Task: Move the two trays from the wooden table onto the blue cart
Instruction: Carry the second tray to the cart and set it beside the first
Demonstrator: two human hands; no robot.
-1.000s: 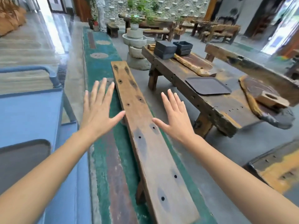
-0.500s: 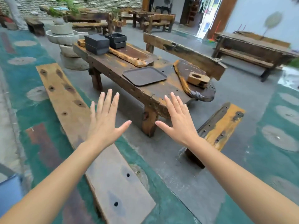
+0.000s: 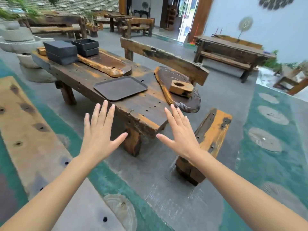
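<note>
Weathered wooden table (image 3: 143, 112) at twelve o'clock bears one dark tray (image 3: 120, 87), while left hand (image 3: 100, 135) and right hand (image 3: 181, 137) hover spread, grasping nothing.

My left hand (image 3: 100, 137) and my right hand (image 3: 180, 135) are both flat with fingers spread, holding nothing, in the air before the near end of the wooden table (image 3: 143, 110). A dark flat tray (image 3: 120, 87) lies on the table at 12 o'clock from my left hand. A plank bench (image 3: 26, 130) is at 9 o'clock.
</note>
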